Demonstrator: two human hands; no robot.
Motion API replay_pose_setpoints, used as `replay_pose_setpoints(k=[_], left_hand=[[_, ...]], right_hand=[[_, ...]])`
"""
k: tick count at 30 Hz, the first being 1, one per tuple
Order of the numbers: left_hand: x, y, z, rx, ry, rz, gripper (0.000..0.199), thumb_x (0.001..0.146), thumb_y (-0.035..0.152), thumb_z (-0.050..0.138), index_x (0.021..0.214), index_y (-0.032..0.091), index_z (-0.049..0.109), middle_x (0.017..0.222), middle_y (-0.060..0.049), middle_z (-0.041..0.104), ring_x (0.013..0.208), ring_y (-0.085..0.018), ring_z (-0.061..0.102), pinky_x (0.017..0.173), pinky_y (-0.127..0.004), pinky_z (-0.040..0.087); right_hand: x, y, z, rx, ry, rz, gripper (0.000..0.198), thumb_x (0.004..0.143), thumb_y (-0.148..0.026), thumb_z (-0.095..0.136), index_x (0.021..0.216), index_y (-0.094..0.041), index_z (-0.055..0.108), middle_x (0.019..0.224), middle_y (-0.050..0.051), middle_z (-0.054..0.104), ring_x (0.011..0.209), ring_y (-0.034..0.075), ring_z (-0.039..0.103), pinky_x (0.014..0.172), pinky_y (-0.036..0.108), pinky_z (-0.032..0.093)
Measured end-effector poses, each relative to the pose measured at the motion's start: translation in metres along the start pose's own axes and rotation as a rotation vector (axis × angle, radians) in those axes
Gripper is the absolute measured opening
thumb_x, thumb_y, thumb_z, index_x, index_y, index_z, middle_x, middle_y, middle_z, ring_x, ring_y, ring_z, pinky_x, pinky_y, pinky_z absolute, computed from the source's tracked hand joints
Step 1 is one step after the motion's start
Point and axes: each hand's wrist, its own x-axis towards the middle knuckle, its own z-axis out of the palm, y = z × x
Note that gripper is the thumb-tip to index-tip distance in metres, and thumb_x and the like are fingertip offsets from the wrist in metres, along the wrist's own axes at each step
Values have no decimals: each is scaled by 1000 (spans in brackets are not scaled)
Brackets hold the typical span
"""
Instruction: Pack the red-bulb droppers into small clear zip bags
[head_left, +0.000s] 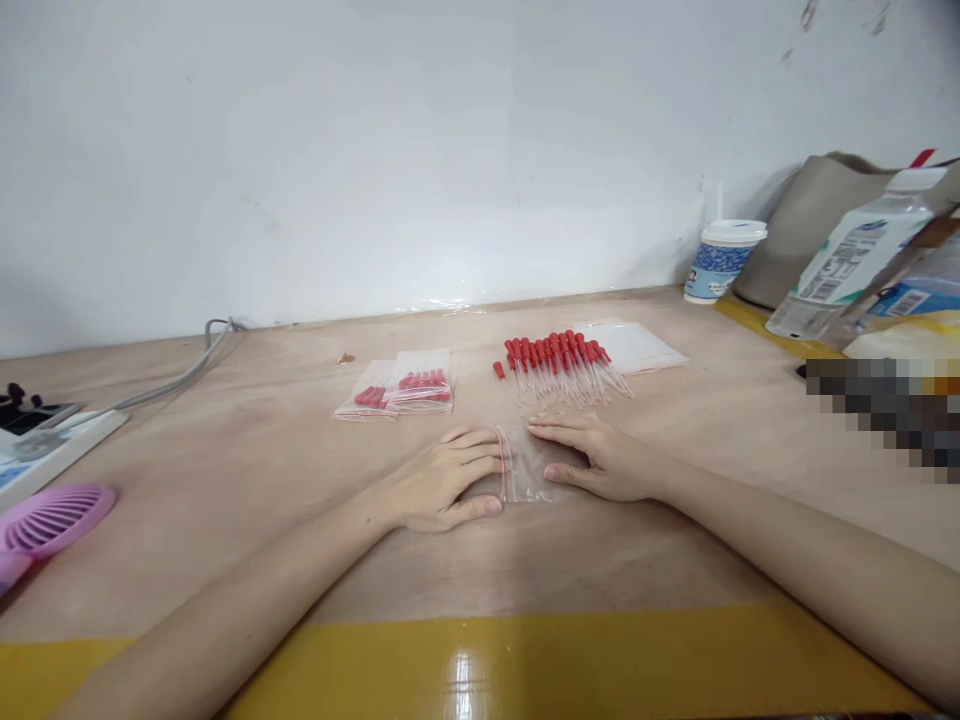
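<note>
A clear zip bag (526,475) with a red line along its left edge lies flat on the table between my hands. My left hand (454,478) rests palm down with fingers stretched, some fingertips at or under the bag's left edge. On the bag's right part lies my right hand (600,460), fingers extended and thumb apart. Just beyond is a pile of glass droppers with red rubber bulbs (559,355), tips toward me. Left of the pile, filled zip bags (424,380) holding red-bulbed droppers overlap one another.
A stack of flat bags (637,345) sits behind the droppers. At the right stand a paper cup (721,265), a plastic bottle (855,255) and a grey bag (795,215). A pink fan (64,515) and a grey cable (176,382) lie left. Yellow tape (375,660) lines the near edge.
</note>
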Motion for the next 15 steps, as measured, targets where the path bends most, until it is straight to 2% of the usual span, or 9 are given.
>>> replay_pose_setpoints(k=[4, 8, 10, 13, 15], left_hand=[[-1, -2, 1, -36, -33, -11, 45, 88, 42, 49, 125, 17, 48, 137, -13, 45, 126, -25, 42, 109, -44, 24], [0, -3, 1, -7, -52, 11, 53, 89, 43, 46, 138, 25, 33, 143, -12, 34, 130, -26, 36, 108, -52, 19], [0, -4, 1, 15, -48, 18, 54, 89, 43, 46, 139, 28, 31, 147, -13, 26, 133, -28, 31, 107, -54, 20], [-3, -5, 4, -6, 14, 21, 45, 89, 40, 48, 132, 30, 43, 148, -11, 24, 132, -29, 32, 106, -53, 23], [-7, -7, 7, -84, 115, 0, 32, 91, 36, 44, 119, 28, 58, 144, -9, 34, 127, -26, 41, 104, -46, 32]], right_hand=[[-2, 1, -3, 3, 10, -16, 54, 86, -45, 50, 132, -18, 47, 133, 12, 49, 124, 25, 44, 102, 46, 37], [-3, -1, -4, 15, -19, -27, 55, 85, -47, 50, 132, -19, 46, 134, 12, 48, 125, 26, 43, 103, 46, 36], [-4, -1, -4, 26, -13, -23, 58, 84, -47, 51, 134, -19, 43, 135, 13, 47, 125, 27, 43, 102, 47, 37], [-5, 3, -4, 43, 15, -20, 60, 85, -46, 51, 137, -21, 38, 136, 12, 46, 124, 27, 44, 101, 48, 38], [-6, 5, -5, 43, 17, -11, 60, 84, -46, 51, 137, -22, 38, 136, 11, 46, 123, 27, 44, 100, 48, 38]])
